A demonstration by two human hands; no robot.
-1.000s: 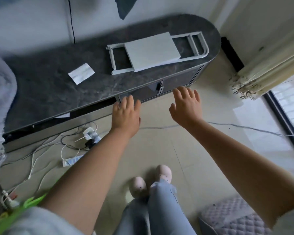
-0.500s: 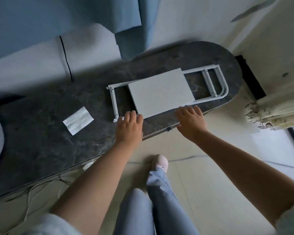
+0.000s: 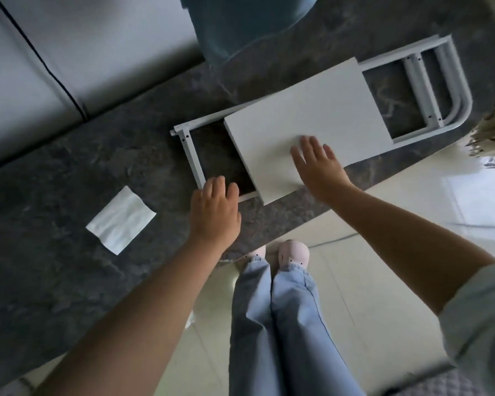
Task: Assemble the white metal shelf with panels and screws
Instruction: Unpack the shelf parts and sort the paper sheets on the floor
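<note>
A white metal frame [image 3: 452,81] of tubes lies flat on the dark marble counter [image 3: 55,181], its curved end to the right. A flat white panel [image 3: 306,124] lies on top of the frame's middle. My right hand [image 3: 317,164] is spread flat over the panel's near edge, fingers straight. My left hand [image 3: 215,210] reaches over the frame's near left corner with fingers loosely bent; they hold nothing I can see. No screws are visible.
A white folded sheet of paper [image 3: 120,220] lies on the counter left of the frame. A blue cloth [image 3: 240,24] hangs above the counter at the wall. My legs and pink slippers [image 3: 293,252] stand on the pale tiled floor at the counter's front edge.
I have stepped up to the counter. Both hands moved forward: the right from the counter edge onto the panel, the left to the frame's near left corner.
</note>
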